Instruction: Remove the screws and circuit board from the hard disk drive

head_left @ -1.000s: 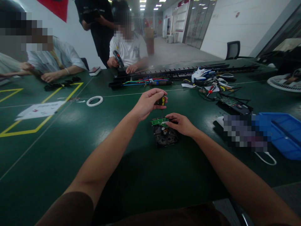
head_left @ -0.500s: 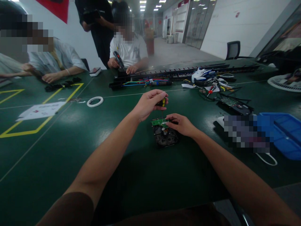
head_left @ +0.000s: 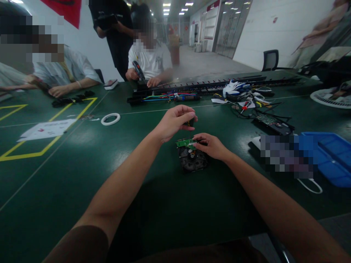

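Observation:
My left hand (head_left: 177, 123) is closed around the black and yellow handle of a small screwdriver (head_left: 191, 122). Its thin shaft points down at a green circuit board (head_left: 184, 143); where the tip sits is hard to make out. That board lies across the far end of a dark device (head_left: 193, 160), perhaps a hard drive, flat on the green table. With bent fingers my right hand (head_left: 210, 144) grips the board's right end, and the fingertips partly cover it.
A white ring (head_left: 110, 119) and a printed sheet (head_left: 46, 129) lie on the left. Toward the right are a black casing with a circuit board (head_left: 274, 122) and a blue tray (head_left: 331, 157). Long black strips (head_left: 208, 86) with wires stretch across the back, near a seated person holding a power drill (head_left: 138, 69).
The screwdriver handle has turned in my left hand, and less yellow shows. My right hand stays on the board. A person has come into view at the far right.

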### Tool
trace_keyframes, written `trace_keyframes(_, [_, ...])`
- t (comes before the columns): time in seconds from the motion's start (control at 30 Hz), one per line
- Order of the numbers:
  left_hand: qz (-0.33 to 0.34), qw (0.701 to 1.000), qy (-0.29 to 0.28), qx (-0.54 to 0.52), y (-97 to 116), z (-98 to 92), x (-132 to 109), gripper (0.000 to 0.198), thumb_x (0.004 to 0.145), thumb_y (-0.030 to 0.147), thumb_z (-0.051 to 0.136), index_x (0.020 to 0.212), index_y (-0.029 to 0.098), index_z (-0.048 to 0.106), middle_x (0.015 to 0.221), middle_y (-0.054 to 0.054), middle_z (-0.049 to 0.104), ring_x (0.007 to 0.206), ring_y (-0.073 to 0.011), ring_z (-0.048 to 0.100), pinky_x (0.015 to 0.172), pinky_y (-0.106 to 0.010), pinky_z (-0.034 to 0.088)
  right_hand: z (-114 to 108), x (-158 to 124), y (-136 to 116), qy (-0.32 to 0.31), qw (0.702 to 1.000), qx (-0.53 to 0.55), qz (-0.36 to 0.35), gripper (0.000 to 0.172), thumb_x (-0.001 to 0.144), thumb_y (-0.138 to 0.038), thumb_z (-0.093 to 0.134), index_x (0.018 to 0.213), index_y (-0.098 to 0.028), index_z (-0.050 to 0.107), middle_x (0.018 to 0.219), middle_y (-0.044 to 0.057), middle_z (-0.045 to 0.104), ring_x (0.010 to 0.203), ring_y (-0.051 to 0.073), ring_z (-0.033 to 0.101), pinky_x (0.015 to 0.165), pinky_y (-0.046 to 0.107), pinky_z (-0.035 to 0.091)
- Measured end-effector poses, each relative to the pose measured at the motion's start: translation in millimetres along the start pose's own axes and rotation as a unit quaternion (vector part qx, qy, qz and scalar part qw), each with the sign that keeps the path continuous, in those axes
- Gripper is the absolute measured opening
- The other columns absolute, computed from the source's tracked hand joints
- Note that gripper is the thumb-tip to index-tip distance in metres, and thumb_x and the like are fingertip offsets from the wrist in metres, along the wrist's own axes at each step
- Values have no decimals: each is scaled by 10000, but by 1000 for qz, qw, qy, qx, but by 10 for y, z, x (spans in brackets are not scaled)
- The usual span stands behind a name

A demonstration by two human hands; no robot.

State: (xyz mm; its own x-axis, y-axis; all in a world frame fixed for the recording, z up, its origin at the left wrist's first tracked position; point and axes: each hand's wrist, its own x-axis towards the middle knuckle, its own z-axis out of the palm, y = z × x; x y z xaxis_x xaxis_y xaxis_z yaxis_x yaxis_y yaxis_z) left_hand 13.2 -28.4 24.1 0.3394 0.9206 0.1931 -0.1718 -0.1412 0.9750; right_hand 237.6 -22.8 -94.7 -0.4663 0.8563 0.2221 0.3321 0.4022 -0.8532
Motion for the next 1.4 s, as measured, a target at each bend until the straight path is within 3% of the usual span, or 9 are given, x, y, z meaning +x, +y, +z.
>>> trace_keyframes(0.3, [-20,1000,13,-19,-14,-12,7,155,933,307,698,966,179,617,1013,-89,748,989,-207,726,761,-340,654,12,-6,6,-2,1000,15,3,308,900,-407,773,1176,-284,717,1228,51,745,1152,251,711,1075,500,571])
trace_keyframes(0.63, [-3,1000,24,13,-17,-41,29,116,911,255,647,950,185,731,954,-68,688,849,-164,660,634,-260,620,16,-6,40,1,1000,16,1,303,905,-398,770,1185,-294,716,1246,49,742,1163,251,708,1073,499,571])
trace_keyframes(0.87, [-17,1000,11,-22,-5,-23,33,124,925,226,586,989,194,686,931,-67,717,920,-190,709,748,-328,647,14,-3,61,-8,1000,13,-3,300,920,-406,759,1191,-289,704,1242,51,738,1153,250,707,1074,500,569])
trace_keyframes(1.4, [10,1000,-19,1,-49,-25,15,147,941,308,717,968,174,663,936,-55,709,895,-159,702,694,-254,612,21,-4,32,3,1000,5,-14,291,911,-397,765,1176,-285,722,1231,53,746,1146,254,712,1048,481,583])
